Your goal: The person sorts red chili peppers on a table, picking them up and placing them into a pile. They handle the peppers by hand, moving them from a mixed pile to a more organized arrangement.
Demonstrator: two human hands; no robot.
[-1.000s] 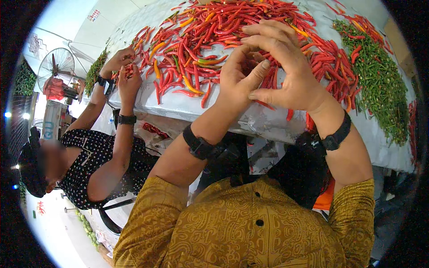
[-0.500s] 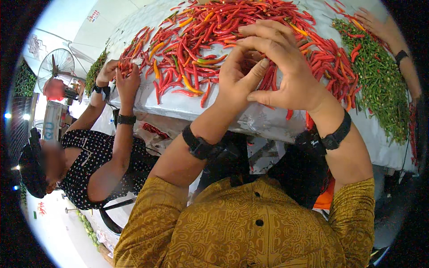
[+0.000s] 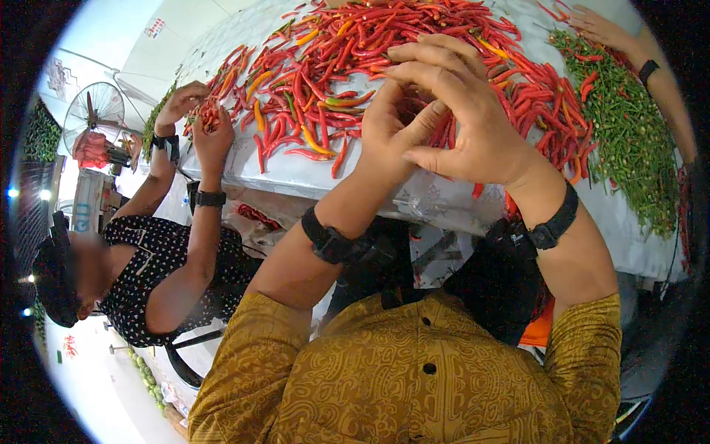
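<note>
My left hand [image 3: 390, 137] is cupped above the near part of a heap of red chili peppers [image 3: 370, 37], its fingers curled and thumb raised. Dark red chili peppers show partly in its shaded palm; how many is hidden. Over it arches my right hand [image 3: 477, 122], fingers bent and spread apart from the thumb, with nothing visible between them. The right fingers overlap the left hand from this angle, and its thumb lies near the base of the left thumb. A few peppers are orange or yellow.
A white-covered table [image 3: 296, 177] carries the heap. Green stems [image 3: 629, 140] are piled at the right, where another person's hand [image 3: 603, 29] reaches in. At the left a seated co-worker's hands [image 3: 211, 133] hold red peppers. A fan [image 3: 92, 115] stands behind.
My right hand has shifted slightly left and its fingers sit a little differently over my left hand. The left co-worker's far hand has lifted from the held peppers. The person's hand at right moved left.
</note>
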